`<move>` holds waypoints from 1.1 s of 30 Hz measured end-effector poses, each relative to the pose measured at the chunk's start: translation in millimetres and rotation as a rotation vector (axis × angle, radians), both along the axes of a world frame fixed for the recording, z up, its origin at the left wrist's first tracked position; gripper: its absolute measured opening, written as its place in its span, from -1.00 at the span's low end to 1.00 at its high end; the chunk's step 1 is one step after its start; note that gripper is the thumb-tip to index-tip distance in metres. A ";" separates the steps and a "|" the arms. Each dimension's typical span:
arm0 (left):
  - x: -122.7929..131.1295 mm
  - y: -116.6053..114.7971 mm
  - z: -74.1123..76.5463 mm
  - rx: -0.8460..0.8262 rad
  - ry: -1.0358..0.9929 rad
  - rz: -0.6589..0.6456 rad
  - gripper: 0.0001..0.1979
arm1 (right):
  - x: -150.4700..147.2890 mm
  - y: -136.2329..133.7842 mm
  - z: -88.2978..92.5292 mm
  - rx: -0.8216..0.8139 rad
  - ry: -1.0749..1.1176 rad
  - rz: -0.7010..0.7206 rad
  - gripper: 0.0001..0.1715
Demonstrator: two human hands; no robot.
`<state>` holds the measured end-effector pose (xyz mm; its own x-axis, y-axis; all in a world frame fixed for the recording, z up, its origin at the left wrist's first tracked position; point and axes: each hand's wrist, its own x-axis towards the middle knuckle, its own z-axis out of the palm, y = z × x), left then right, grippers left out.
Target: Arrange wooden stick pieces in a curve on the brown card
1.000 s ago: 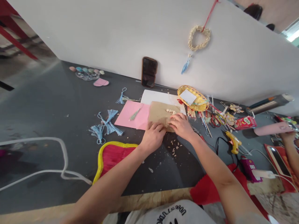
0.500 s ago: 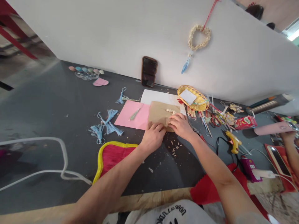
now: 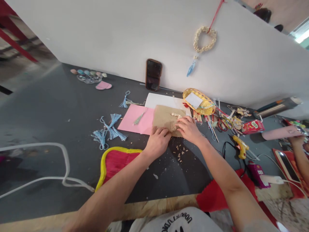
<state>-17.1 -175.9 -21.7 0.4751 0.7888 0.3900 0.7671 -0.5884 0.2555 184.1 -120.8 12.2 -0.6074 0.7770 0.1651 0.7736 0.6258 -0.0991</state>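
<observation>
My left hand (image 3: 158, 140) rests curled on the near edge of a brown sheet of card (image 3: 165, 117) lying over a pink sheet (image 3: 135, 118) and a white sheet (image 3: 164, 100). My right hand (image 3: 189, 129) is beside it, fingers pinched on small pale bead-like pieces (image 3: 176, 115) on the brown card. What exactly the fingers hold is too small to make out. More pale bits (image 3: 180, 151) are scattered on the dark table in front of both hands.
Blue tassels (image 3: 108, 130) lie left, a red shape with yellow rim (image 3: 113, 161) near me. A yellow basket (image 3: 199, 101), sticks, a yellow glue gun (image 3: 238, 146) and clutter sit right. A phone (image 3: 153, 74) leans on the wall under a bead heart (image 3: 205, 38). Another person's arm (image 3: 299, 154) is far right.
Almost nothing differs. My right hand has shifted a little to the right on the brown card; my left hand stays put.
</observation>
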 end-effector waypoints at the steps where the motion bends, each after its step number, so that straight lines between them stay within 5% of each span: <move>1: 0.0 0.0 0.2 -0.001 0.000 0.000 -0.79 | 0.3 0.7 0.2 -0.001 -0.002 0.001 -0.82; 11: -0.8 0.9 -1.3 -0.004 -0.017 -0.016 -0.77 | 27.5 14.5 5.7 0.071 0.179 -0.175 -0.75; 16: -1.0 1.4 -1.3 -0.008 -0.038 -0.014 -0.75 | 15.3 -14.4 -0.2 -0.077 0.214 -0.147 -0.73; 24: -1.9 2.5 -5.0 0.023 -0.067 -0.021 -0.76 | -13.6 -54.6 -20.2 -0.178 -0.060 -0.065 -0.63; 33: -0.1 2.7 -2.4 0.005 -0.081 0.005 -0.78 | 5.5 -33.4 -5.2 -0.126 0.219 -0.177 -0.68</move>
